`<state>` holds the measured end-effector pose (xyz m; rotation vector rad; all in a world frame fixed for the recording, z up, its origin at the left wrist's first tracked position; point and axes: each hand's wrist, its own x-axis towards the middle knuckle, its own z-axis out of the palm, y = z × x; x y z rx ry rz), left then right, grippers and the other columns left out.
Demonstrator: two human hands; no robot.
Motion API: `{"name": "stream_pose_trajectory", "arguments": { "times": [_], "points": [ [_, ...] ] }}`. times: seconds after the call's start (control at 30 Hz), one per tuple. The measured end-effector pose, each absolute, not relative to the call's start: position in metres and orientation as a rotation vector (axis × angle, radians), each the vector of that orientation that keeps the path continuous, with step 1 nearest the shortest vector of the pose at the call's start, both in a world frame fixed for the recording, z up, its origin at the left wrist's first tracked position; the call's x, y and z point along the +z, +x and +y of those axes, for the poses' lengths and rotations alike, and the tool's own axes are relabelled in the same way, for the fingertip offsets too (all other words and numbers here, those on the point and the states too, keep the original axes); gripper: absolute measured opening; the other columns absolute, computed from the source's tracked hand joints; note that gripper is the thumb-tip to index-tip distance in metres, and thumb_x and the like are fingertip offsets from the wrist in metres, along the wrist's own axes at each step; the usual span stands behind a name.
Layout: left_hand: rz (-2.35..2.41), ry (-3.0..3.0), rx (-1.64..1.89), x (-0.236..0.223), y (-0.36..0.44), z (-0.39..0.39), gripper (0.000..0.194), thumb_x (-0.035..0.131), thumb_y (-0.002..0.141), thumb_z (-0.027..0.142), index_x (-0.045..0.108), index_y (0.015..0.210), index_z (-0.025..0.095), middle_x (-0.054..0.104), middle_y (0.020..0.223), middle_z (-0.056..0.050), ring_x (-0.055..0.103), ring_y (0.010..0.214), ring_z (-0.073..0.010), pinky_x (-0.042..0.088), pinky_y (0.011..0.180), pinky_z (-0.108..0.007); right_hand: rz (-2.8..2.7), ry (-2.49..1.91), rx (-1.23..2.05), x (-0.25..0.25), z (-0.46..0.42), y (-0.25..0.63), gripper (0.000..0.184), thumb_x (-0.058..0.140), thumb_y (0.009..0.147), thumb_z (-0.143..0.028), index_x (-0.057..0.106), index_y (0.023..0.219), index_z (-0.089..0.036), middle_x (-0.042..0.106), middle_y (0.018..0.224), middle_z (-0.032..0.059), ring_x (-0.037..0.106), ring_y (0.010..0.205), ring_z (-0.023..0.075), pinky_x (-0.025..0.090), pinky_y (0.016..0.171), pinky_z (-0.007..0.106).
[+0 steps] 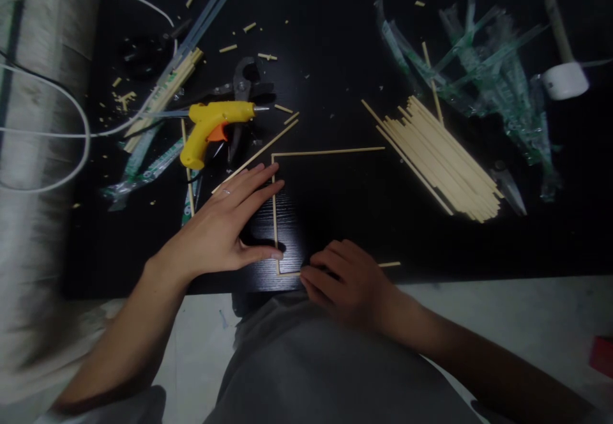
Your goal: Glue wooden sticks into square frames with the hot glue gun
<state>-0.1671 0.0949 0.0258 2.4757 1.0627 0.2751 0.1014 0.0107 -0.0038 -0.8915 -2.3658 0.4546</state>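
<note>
Thin bamboo sticks form three sides of a square frame (325, 152) on the black table (335, 66). My left hand (225, 223) lies flat and open beside the frame's left stick (274, 219), fingertips at the top corner, thumb touching the stick low down. My right hand (342, 280) rests with curled fingers pressed on the bottom stick (389, 264) near the lower left corner. A yellow glue gun (211, 129) lies just above my left hand.
A pile of bamboo sticks (445, 162) lies at the right, with green plastic wrappers (498, 73) behind it. Pliers (242, 85), more sticks and offcuts sit at the upper left. White cable (86, 130) loops off the left edge. A white roll (565, 80) stands far right.
</note>
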Motion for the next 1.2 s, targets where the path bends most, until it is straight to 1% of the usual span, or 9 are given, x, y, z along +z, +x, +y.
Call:
{"name": "stream_pose_trajectory", "arguments": {
  "times": [0.1,0.2,0.3,0.37,0.43,0.63,0.77,0.93,1.2],
  "points": [
    [1.060,2.468,0.280,0.029,-0.167,0.092,0.099,0.073,0.086,0.073,0.036,0.165,0.024,0.031,0.175,-0.016,0.032,0.160,-0.0419,0.033,0.129,-0.062,-2.374,-0.900,0.424,-0.004,0.010,0.102,0.008,0.064,0.099,-0.015,0.072,0.096,-0.017,0.073,0.090,0.0044,0.057,0.077,0.0177,0.040,0.066,0.036],
    [1.067,2.444,0.272,0.031,-0.168,0.085,0.094,0.074,0.089,0.067,0.036,0.164,0.027,0.029,0.175,-0.015,0.031,0.160,-0.0426,0.034,0.128,-0.063,-2.342,-0.904,0.357,-0.003,0.009,0.102,0.007,0.068,0.096,-0.014,0.072,0.098,-0.018,0.073,0.092,0.0040,0.060,0.083,0.0192,0.041,0.069,0.036],
    [1.064,2.424,0.293,0.032,-0.170,0.074,0.083,0.071,0.094,0.055,0.036,0.164,0.028,0.030,0.175,-0.013,0.032,0.160,-0.0414,0.035,0.128,-0.063,-2.316,-0.905,0.324,0.002,0.007,0.099,0.007,0.072,0.093,-0.014,0.073,0.099,-0.018,0.074,0.092,0.0037,0.062,0.090,0.0211,0.045,0.076,0.038],
    [1.064,2.432,0.317,0.030,-0.171,0.066,0.075,0.068,0.097,0.046,0.037,0.163,0.028,0.031,0.175,-0.013,0.032,0.160,-0.0398,0.034,0.129,-0.063,-2.319,-0.911,0.342,0.006,0.006,0.094,0.005,0.073,0.094,-0.016,0.073,0.099,-0.018,0.074,0.093,0.0038,0.063,0.093,0.0216,0.046,0.080,0.039],
    [1.079,2.451,0.321,0.027,-0.172,0.060,0.071,0.067,0.097,0.040,0.039,0.161,0.026,0.032,0.174,-0.013,0.032,0.160,-0.0386,0.032,0.130,-0.062,-2.321,-0.928,0.363,0.008,0.006,0.088,0.005,0.072,0.096,-0.017,0.072,0.101,-0.017,0.075,0.094,0.0047,0.063,0.094,0.0224,0.046,0.082,0.040],
    [1.116,2.487,0.317,0.022,-0.172,0.054,0.071,0.068,0.096,0.045,0.042,0.159,0.022,0.034,0.173,-0.015,0.033,0.160,-0.0370,0.030,0.131,-0.059,-2.273,-1.034,0.376,0.004,0.006,0.073,0.015,0.067,0.100,-0.021,0.066,0.113,-0.014,0.076,0.103,0.0093,0.064,0.101,0.0264,0.049,0.088,0.042],
    [1.119,2.500,0.318,0.022,-0.173,0.054,0.069,0.067,0.097,0.045,0.043,0.158,0.021,0.034,0.173,-0.015,0.032,0.161,-0.0362,0.029,0.132,-0.059,-2.275,-1.033,0.380,0.003,0.006,0.071,0.016,0.067,0.100,-0.022,0.064,0.115,-0.016,0.077,0.104,0.0087,0.065,0.100,0.0266,0.048,0.087,0.042],
    [1.119,2.501,0.321,0.021,-0.173,0.053,0.068,0.066,0.098,0.047,0.045,0.157,0.020,0.036,0.172,-0.014,0.033,0.160,-0.0366,0.029,0.132,-0.059,-2.281,-1.012,0.339,0.003,0.006,0.070,0.018,0.068,0.099,-0.021,0.064,0.115,-0.014,0.077,0.104,0.0093,0.064,0.102,0.0264,0.048,0.087,0.042],
    [1.123,2.509,0.338,0.018,-0.174,0.053,0.068,0.065,0.099,0.048,0.044,0.158,0.020,0.038,0.171,-0.014,0.034,0.160,-0.0347,0.028,0.132,-0.056,-2.282,-1.009,0.309,0.000,0.006,0.069,0.014,0.068,0.100,-0.022,0.066,0.113,-0.017,0.078,0.103,0.0057,0.067,0.101,0.0239,0.046,0.087,0.041]
  ]
}}
